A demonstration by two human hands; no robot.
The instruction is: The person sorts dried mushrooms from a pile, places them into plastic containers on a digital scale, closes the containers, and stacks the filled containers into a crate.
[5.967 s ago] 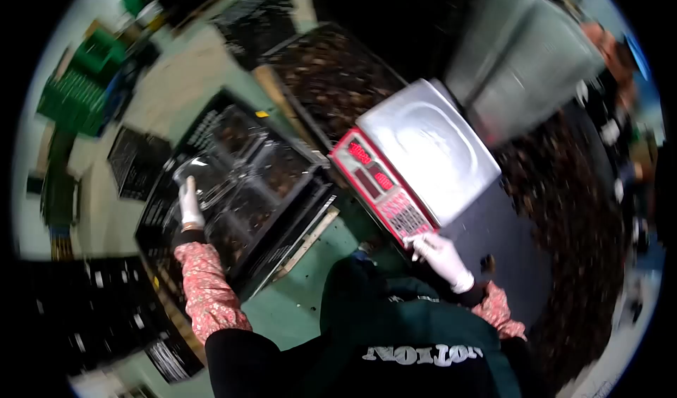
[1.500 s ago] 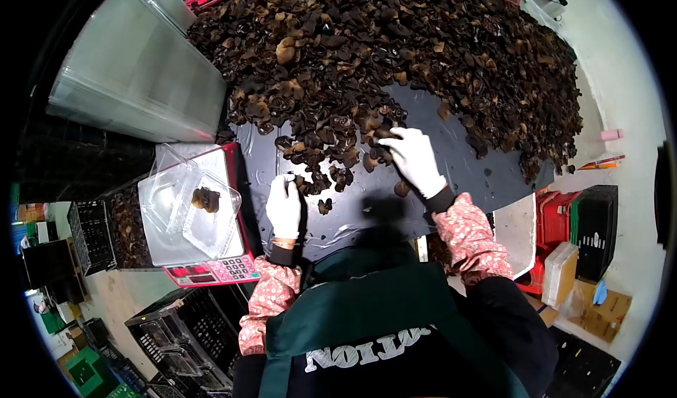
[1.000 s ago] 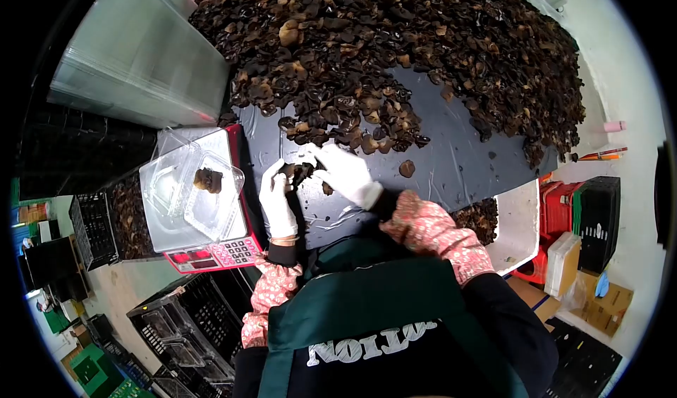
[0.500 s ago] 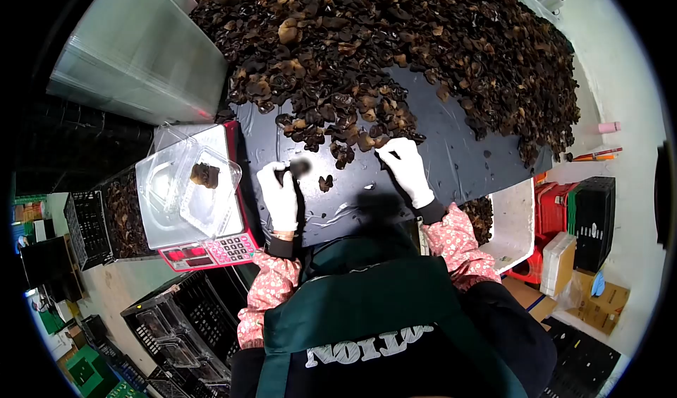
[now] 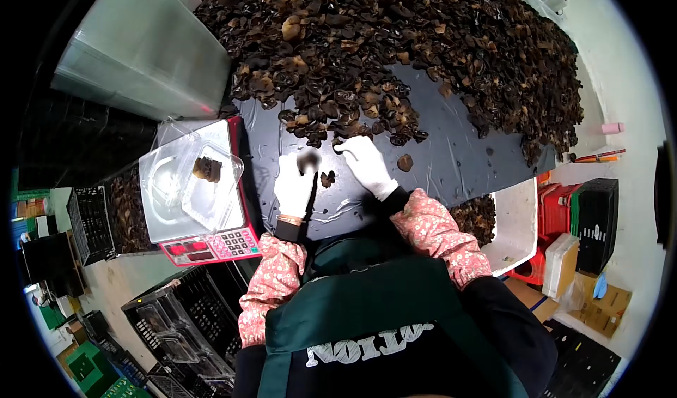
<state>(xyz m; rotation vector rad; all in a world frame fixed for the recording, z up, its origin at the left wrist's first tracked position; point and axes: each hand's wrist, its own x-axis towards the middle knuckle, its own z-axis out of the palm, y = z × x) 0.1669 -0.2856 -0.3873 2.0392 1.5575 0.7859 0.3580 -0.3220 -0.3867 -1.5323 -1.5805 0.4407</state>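
Observation:
My left hand (image 5: 293, 186), in a white glove, has its fingers closed around a dark wood ear mushroom (image 5: 308, 161), blurred by motion. My right hand (image 5: 369, 166), also gloved, reaches left with its fingers together at the front edge of the wood ear pile (image 5: 395, 109). A dark bit shows at its fingertips, too small to make out. Between the hands a small wood ear piece (image 5: 328, 179) lies on the dark plastic sheet (image 5: 451, 154). Another single piece (image 5: 405, 162) sits right of my right hand.
To the left, a red digital scale (image 5: 236, 243) carries an open clear plastic box (image 5: 166, 186) with a wood ear piece (image 5: 207, 169) in it. Stacked clear containers (image 5: 144, 49) stand behind it. A white bin (image 5: 518, 221) with more pieces is at right, near black crates (image 5: 596, 221).
My right hand has moved left along the pile's edge, and a single piece now shows where it was. My left hand has shifted slightly right with its mushroom.

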